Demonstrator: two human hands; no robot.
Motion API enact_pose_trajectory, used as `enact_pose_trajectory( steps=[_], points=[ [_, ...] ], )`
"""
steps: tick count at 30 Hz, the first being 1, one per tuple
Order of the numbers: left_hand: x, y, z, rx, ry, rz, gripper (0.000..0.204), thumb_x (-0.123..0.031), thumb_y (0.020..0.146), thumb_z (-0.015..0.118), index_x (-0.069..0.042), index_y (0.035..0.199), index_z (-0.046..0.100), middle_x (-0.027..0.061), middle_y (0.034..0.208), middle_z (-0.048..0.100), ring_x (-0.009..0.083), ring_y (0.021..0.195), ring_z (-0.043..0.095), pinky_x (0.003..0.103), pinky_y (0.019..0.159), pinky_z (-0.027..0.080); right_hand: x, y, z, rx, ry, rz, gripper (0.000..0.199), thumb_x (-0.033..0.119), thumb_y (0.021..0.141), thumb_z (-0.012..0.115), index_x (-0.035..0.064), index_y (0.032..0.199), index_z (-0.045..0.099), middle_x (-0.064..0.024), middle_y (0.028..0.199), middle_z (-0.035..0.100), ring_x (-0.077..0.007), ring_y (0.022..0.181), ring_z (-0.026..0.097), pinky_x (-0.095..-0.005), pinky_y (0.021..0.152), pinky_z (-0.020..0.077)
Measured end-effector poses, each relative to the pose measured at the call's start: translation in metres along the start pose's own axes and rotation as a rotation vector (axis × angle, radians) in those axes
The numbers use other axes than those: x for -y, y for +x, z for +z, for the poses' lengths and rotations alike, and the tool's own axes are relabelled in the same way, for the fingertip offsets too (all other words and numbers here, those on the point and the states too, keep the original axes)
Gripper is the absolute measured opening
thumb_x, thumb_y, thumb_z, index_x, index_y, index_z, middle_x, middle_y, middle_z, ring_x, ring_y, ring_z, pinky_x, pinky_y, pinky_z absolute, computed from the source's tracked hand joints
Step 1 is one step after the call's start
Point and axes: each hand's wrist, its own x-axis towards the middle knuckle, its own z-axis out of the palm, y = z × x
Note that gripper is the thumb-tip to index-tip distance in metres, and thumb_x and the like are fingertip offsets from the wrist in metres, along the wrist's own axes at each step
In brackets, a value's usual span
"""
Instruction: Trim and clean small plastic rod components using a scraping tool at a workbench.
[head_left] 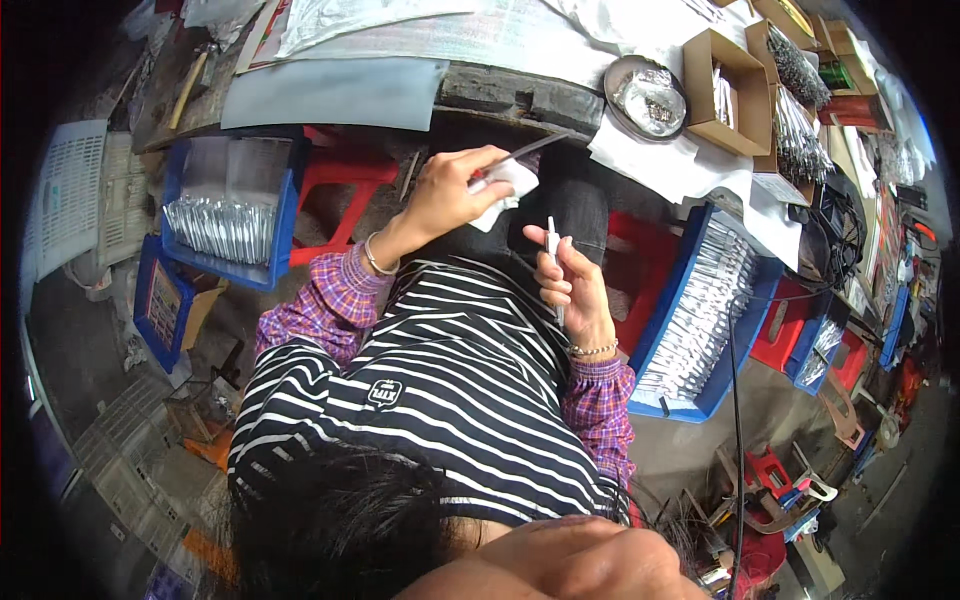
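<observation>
My left hand (455,190) is closed around a folded white cloth (512,182). A slim grey metal strip (535,147) sticks out from the same grip, up and to the right; its lower end is hidden by the fingers and cloth. To the right, my right hand (578,285) pinches a slender white-and-silver pen-like piece (552,240), held nearly upright in the view. Its exact kind cannot be made out. Both hands are over my lap, apart from each other.
At the right stands a blue bin (700,315) full of slim silvery pieces; another blue bin (220,230) of them is at the left. On the bench ahead are a round metal dish (612,85), an open cardboard box (735,55) and a hammer (188,90). Red stools (345,175) flank me.
</observation>
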Motion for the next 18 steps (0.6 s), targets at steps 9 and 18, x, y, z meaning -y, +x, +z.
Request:
enact_pose_trajectory(
  steps=[9,18],
  points=[
    [0.016,-0.013,-0.033,-0.047,0.039,-0.163,0.031,-0.018,0.074,0.074,-0.002,0.099,0.065,0.0119,0.080,0.067,0.0168,0.068,0.065,0.030,0.062,0.049,0.002,0.003,-0.007,0.057,0.149,0.014,0.043,0.030,0.101,0.037,-0.0010,0.130,0.042,-0.0020,0.070,0.040,-0.0053,0.051,0.032,-0.0165,0.040,0.0307],
    [0.068,-0.067,-0.140,-0.494,0.307,-0.273,0.031,-0.015,0.078,0.073,-0.001,0.103,0.064,0.0060,0.086,0.068,0.0104,0.078,0.061,0.027,0.069,0.049,0.003,0.007,-0.010,0.032,0.113,0.014,0.045,0.033,0.099,0.040,0.0014,0.131,0.042,-0.0013,0.070,0.043,-0.0048,0.049,0.032,-0.0165,0.040,0.0287]
  ],
)
